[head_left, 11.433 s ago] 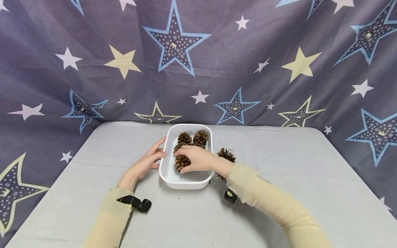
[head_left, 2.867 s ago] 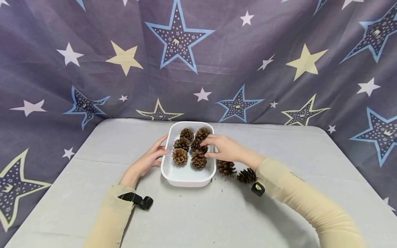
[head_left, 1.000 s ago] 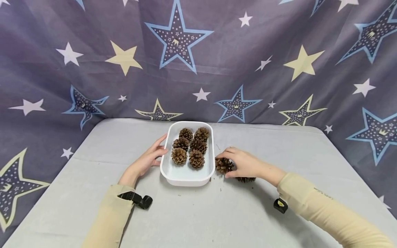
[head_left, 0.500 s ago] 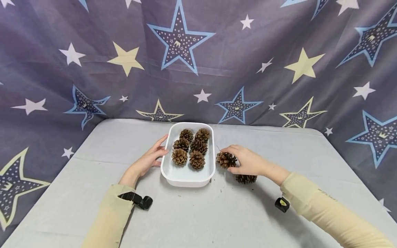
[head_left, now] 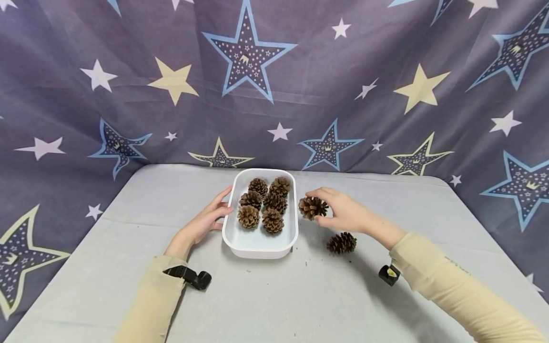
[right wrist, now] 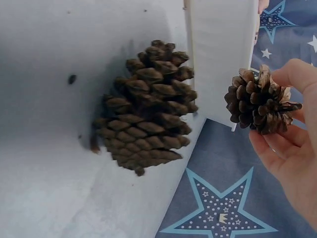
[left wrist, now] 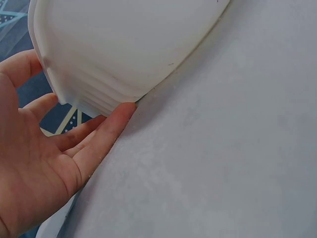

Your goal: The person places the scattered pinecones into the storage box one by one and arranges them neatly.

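Observation:
My right hand [head_left: 345,212] pinches a brown pine cone [head_left: 312,208] between thumb and fingers, above the table just right of the white plastic container [head_left: 259,242]. In the right wrist view this held pine cone [right wrist: 257,101] is seen clear of the table. A second pine cone [head_left: 341,243] lies on its side on the table below that hand. Several pine cones stand inside the container in two columns, among them a lighter front-left one [head_left: 248,216]. My left hand [head_left: 205,221] rests against the container's left wall with fairly straight fingers, its thumb at the rim.
A grey cloth covers the table [head_left: 266,305], with small dark crumbs to the right of the container. Behind the table hangs a purple curtain [head_left: 300,119] printed with stars. Both wrists carry black camera straps [head_left: 188,277].
The right hand has lifted one pine cone off the table, moving slightly away from the wearer and uncovering the other loose cone. Earlier it was among the cones in the container. The left hand stays put.

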Action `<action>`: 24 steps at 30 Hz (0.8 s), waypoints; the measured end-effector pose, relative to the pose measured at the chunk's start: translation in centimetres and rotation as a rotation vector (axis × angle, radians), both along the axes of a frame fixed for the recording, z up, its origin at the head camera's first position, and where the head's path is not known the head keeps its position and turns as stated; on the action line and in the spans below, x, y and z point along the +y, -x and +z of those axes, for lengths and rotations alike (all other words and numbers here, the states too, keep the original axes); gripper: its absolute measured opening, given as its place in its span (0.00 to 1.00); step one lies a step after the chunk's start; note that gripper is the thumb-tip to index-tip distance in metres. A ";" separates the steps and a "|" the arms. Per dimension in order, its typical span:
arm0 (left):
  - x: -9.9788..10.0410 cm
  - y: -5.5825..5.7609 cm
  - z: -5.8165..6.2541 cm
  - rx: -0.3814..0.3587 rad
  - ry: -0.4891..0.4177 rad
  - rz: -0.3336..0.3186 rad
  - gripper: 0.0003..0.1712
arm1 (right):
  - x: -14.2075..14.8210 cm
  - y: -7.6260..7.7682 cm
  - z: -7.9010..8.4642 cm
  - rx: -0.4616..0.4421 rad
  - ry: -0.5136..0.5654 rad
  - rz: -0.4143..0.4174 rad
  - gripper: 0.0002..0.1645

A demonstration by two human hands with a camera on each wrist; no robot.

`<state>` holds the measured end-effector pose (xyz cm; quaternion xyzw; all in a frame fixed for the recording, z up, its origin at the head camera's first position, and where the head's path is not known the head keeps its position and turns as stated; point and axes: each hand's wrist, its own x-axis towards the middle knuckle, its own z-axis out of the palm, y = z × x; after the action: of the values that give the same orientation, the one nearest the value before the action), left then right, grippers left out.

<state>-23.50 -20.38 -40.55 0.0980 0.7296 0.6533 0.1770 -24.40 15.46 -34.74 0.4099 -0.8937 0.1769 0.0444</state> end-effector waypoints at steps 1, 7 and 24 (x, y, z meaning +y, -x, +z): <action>0.0 0.1 -0.1 -0.004 0.000 0.002 0.38 | -0.1 -0.1 0.1 0.003 0.002 0.002 0.35; -0.4 0.8 -1.3 -0.003 0.001 0.010 0.38 | -0.8 -0.3 0.8 0.012 0.009 0.014 0.33; -0.5 1.1 -1.8 0.005 0.002 0.011 0.38 | -4.0 -0.4 1.7 0.027 0.041 0.123 0.30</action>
<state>-24.61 -20.91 -42.31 0.0952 0.7311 0.6534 0.1717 -24.01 11.49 -33.05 0.4656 -0.8622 0.1922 0.0540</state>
